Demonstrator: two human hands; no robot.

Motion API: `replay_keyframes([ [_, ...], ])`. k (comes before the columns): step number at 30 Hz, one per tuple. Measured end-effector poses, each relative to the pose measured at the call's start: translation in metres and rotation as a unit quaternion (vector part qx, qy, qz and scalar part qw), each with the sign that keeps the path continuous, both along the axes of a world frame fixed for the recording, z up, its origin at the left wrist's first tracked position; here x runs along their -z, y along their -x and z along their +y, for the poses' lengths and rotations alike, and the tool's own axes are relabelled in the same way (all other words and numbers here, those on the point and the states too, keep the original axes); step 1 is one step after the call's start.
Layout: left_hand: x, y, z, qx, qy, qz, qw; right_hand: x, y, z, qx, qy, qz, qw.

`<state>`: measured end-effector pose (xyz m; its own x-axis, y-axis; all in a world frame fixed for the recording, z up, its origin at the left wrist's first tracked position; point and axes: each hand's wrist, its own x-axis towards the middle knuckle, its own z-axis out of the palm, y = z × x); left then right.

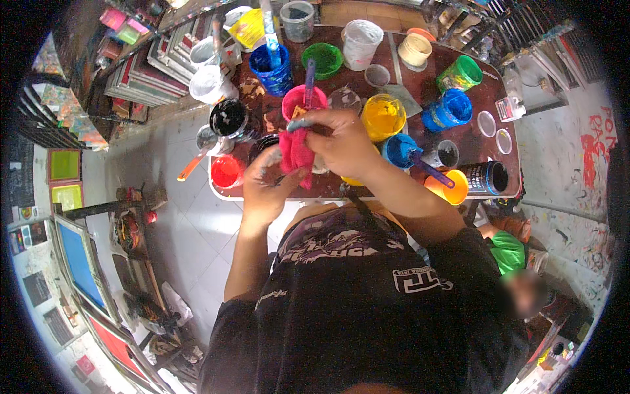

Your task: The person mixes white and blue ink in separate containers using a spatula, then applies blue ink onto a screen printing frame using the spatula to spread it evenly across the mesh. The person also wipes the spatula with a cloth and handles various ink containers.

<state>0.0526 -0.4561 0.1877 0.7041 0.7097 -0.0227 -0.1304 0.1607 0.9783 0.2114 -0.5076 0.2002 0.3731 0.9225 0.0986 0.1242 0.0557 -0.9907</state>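
A crumpled pink cloth [296, 152] hangs between my two hands above the near part of the table. My right hand [341, 136] pinches its upper part, with a dark grey smear on the fingers. Against its lower left side, my left hand [270, 185] grips the cloth between thumb and fingers, and dark stains show on the skin. Right behind the cloth stands a pink paint tub [294, 98] with a purple-handled tool [310, 77] in it. A black paint tub [230, 118] and a red one [227, 171] stand left of my hands.
On the brown table [482, 148] stand a yellow tub [383, 117], blue tubs [447, 110], an orange tub [453, 186] and a white tub [362, 44]. An orange-handled tool [190, 168] juts past the left edge. Someone in green [508, 253] is at the lower right.
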Motion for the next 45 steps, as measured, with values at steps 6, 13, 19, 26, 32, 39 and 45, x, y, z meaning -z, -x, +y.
replay_keyframes([
  [6, 0.006, -0.022, -0.005, -0.042, 0.043, 0.042, 0.997, -0.005, -0.024, -0.011, -0.002, -0.040, 0.013, 0.999],
  [13, 0.004, -0.021, 0.006, -0.125, 0.168, 0.002, 0.978, 0.005, -0.044, -0.019, -0.110, -0.184, -0.147, 0.965],
  [19, 0.003, -0.019, 0.010, -0.197, 0.142, -0.097, 0.965, 0.010, -0.042, -0.026, -0.127, -0.081, -0.162, 0.975],
  [26, 0.000, -0.024, 0.013, -0.304, -0.012, -0.034, 0.952, 0.007, -0.025, -0.019, 0.014, -0.091, -0.143, 0.985],
  [32, 0.009, -0.015, 0.016, -0.320, -0.010, -0.005, 0.947, 0.008, -0.005, -0.010, 0.003, -0.110, -0.147, 0.983],
  [39, -0.006, -0.037, 0.014, -0.094, 0.027, 0.019, 0.995, 0.040, 0.004, 0.000, 0.130, -0.049, -0.042, 0.989],
  [45, -0.023, -0.085, 0.092, -0.095, -0.250, 0.127, 0.955, 0.033, -0.041, -0.025, 0.158, -0.064, 0.218, 0.961],
])
